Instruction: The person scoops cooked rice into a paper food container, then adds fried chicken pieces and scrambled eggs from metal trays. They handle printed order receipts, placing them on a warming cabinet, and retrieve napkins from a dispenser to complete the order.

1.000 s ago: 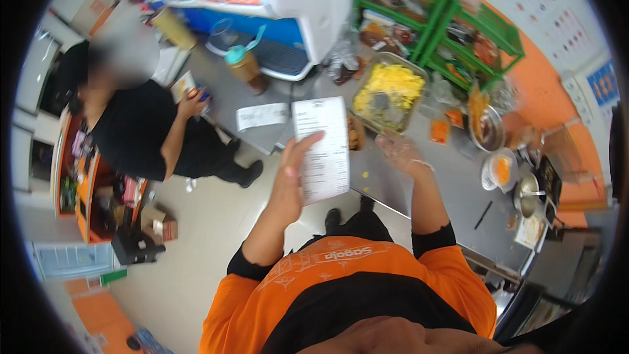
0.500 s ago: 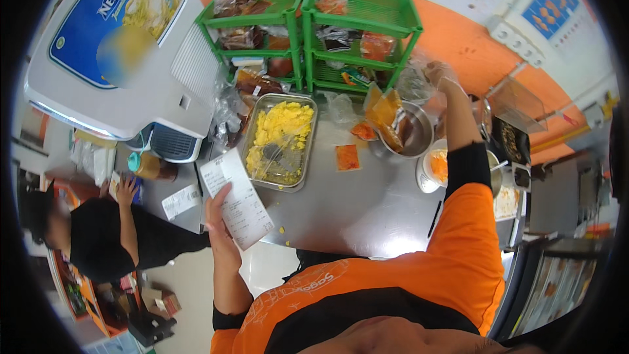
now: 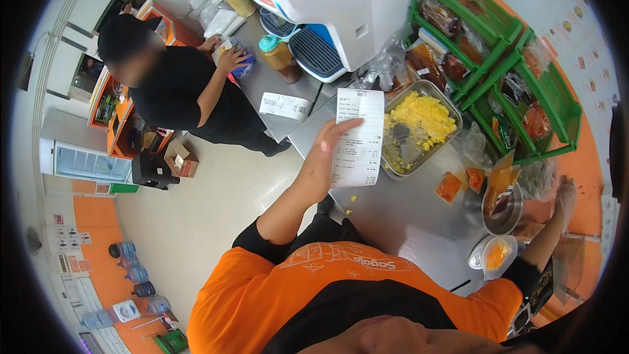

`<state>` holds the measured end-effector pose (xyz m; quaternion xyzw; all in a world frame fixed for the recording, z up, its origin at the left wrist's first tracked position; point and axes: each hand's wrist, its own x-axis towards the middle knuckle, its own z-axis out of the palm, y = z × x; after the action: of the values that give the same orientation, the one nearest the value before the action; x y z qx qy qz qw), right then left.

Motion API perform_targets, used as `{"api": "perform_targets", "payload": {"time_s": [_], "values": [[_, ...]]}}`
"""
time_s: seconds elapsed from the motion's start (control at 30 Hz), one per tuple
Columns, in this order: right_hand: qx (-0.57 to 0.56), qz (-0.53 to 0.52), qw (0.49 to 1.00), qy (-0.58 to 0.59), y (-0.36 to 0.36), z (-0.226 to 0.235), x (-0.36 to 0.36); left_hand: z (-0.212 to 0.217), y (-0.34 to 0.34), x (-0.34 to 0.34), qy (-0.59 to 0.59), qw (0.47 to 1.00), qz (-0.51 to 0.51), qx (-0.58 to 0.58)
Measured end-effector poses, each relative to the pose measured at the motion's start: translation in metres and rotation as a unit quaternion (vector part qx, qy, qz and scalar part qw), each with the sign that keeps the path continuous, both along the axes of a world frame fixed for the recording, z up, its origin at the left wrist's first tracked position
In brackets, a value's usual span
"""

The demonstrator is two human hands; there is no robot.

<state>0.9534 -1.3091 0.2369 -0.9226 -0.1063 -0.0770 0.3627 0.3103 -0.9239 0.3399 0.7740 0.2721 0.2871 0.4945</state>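
Note:
My left hand (image 3: 322, 157) grips a long white printed receipt (image 3: 359, 147) between thumb and fingers, held up above the steel counter's front edge. Just beyond it is a metal tray (image 3: 409, 169) of yellow scrambled egg (image 3: 424, 118), with a clear plastic piece lying over part of the egg. Far to the right, my right hand (image 3: 565, 195), seemingly in a clear plastic glove, reaches beside a clear plastic bag (image 3: 538, 178). Its fingers are too small and blurred to read. Near that arm stands a metal bowl (image 3: 514, 217) with a brown sauce pouch (image 3: 499, 187) in it.
Green tiered racks (image 3: 488, 59) of packets stand behind the tray. Red-orange sachets (image 3: 449, 187) and a white tub (image 3: 499, 252) of orange food sit on the counter. A second receipt (image 3: 285, 106) lies left, near a drink dispenser (image 3: 386, 19) and a co-worker (image 3: 190, 85) handling a blue package.
My view has swung left, showing more of the co-worker and the floor. The receipt stays in my left hand, now more upright. My right hand remains by the plastic bag.

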Motion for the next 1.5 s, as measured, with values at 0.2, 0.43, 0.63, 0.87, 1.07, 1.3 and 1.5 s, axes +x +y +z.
{"api": "perform_targets", "payload": {"time_s": [0.2,0.43,0.63,0.87,1.07,1.3,1.5], "values": [[0.121,0.255,0.952,0.120,0.124,0.081,-0.268,-0.008,0.042,-0.020,-0.014,0.998,-0.050,-0.032],[-0.063,0.534,0.833,0.129,0.309,0.033,-0.464,-0.020,0.108,-0.081,-0.023,0.999,-0.027,0.024],[-0.127,0.536,0.807,0.214,0.380,-0.011,-0.524,-0.037,0.148,-0.138,0.003,0.999,-0.022,-0.043],[-0.176,0.572,0.795,0.099,0.404,-0.026,-0.522,-0.040,0.173,-0.160,0.018,1.000,-0.001,-0.011],[-0.178,0.431,0.869,-0.165,0.405,-0.008,-0.557,-0.094,0.159,-0.142,0.175,0.983,-0.029,0.049],[-0.401,0.204,0.882,0.137,0.351,-0.025,-0.445,-0.130,0.130,-0.126,0.286,0.956,-0.015,0.068],[-0.363,0.234,0.899,0.080,0.339,-0.101,-0.423,-0.115,0.150,-0.075,0.270,0.942,0.034,0.197]]}}
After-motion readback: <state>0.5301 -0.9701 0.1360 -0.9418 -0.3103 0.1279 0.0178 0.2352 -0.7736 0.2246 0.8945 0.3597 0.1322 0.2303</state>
